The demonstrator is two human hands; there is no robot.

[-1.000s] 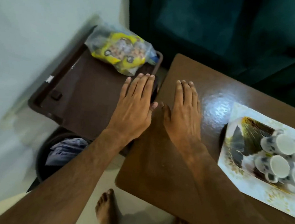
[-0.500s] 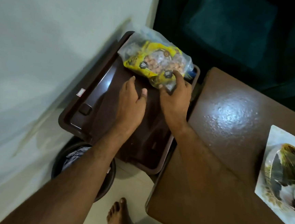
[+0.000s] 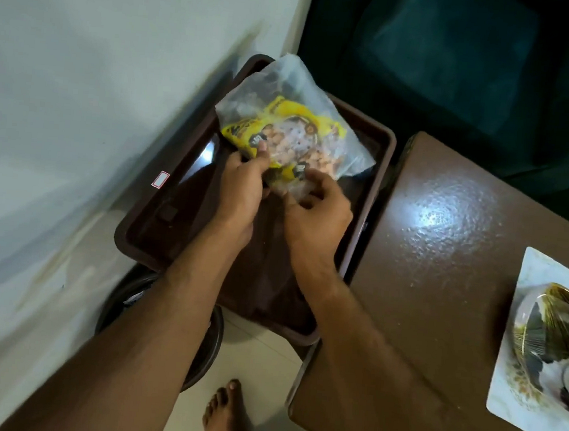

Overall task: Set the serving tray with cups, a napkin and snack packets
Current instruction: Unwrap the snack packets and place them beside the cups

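A clear plastic bag of yellow snack packets (image 3: 294, 126) is at the far end of a dark brown tray (image 3: 144, 234). My left hand (image 3: 240, 191) pinches the bag's near left corner with thumb on top. My right hand (image 3: 317, 214) grips the bag's near right edge with curled fingers. At the right edge, a white patterned serving tray (image 3: 539, 272) lies on the brown table (image 3: 438, 249) and holds a wrapped set of cups (image 3: 561, 342), partly cut off by the frame.
A pale wall (image 3: 97, 96) runs along the left. A dark round bin (image 3: 210, 343) stands under the brown tray. A dark green sofa (image 3: 462, 59) fills the back. A bare foot (image 3: 227, 416) is on the tiled floor.
Both hands left the table and tray surface, reached forward and took hold of the snack bag's near edge. The view swung left, so the cups tray slid toward the right edge.
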